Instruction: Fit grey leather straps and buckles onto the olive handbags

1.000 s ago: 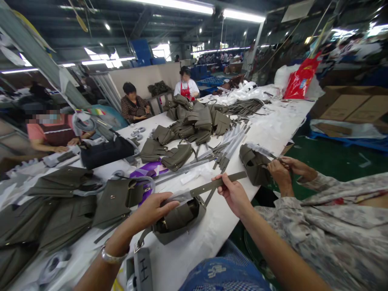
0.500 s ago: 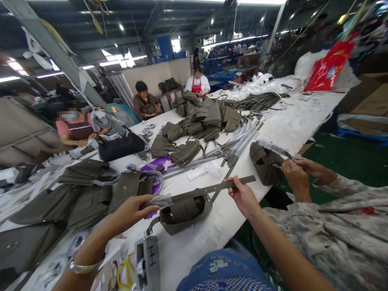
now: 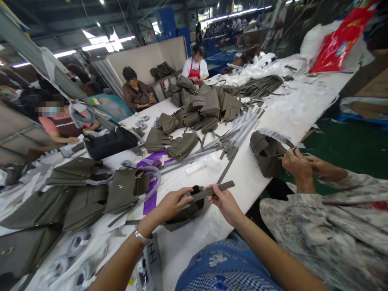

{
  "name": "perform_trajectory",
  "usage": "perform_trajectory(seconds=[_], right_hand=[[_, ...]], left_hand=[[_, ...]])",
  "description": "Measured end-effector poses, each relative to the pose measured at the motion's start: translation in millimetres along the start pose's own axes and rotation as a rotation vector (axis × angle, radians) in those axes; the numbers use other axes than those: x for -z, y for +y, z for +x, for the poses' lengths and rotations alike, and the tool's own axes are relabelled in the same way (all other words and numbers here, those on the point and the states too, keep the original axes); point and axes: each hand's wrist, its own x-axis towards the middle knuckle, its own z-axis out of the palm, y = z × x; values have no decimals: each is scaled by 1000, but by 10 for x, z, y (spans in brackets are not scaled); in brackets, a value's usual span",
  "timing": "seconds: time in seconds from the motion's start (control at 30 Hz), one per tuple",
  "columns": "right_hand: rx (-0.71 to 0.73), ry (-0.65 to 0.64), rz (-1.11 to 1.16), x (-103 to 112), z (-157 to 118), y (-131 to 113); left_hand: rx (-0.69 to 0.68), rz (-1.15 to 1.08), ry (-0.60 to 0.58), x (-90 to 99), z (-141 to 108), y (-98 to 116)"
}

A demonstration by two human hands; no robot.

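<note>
An olive-green strap [image 3: 224,186] stretches between my hands above an olive handbag [image 3: 184,218] on the white table. My left hand [image 3: 169,205], with a silver bangle at the wrist, pinches the strap near its left part. Toward the free right end, my right hand [image 3: 223,203] grips it between thumb and fingers. Beneath my hands the bag's opening shows dark, and my left hand hides part of the bag. A grey tape dispenser [image 3: 154,258] sits below my left forearm, partly covered by it.
To the right, a co-worker's hands [image 3: 300,167] work at another olive bag [image 3: 266,155]. Finished-looking olive bags [image 3: 124,190] lie left. A pile of bags [image 3: 203,101] and loose straps [image 3: 230,153] lies farther back. Several people sit across the table [image 3: 206,234].
My left hand has slid right along the strap, bringing my hands closer together. My right hand and the strap's free end have shifted left. The view has tilted slightly.
</note>
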Motion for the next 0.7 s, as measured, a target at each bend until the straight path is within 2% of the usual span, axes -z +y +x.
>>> perform_trajectory(seconds=[0.1,0.27,0.33,0.47,0.53,0.6,0.7], right_hand=[[-21,14,5,34,75,-12],[24,135,-27,167,186,-45],[-6,94,-59,148,191,-24],[-27,-96,-114,131,208,24],[60,-96,-253,237,260,61],[203,-64,-530,405,340,136],[382,-169,-911,626,468,318]], left_hand=[[-8,12,46,-124,106,-60],[72,89,68,-170,148,-151],[55,86,70,-200,189,-89],[-41,13,70,-269,324,59],[-42,-14,58,-271,377,39],[9,-6,38,-260,404,-45],[79,11,3,-263,416,-178]])
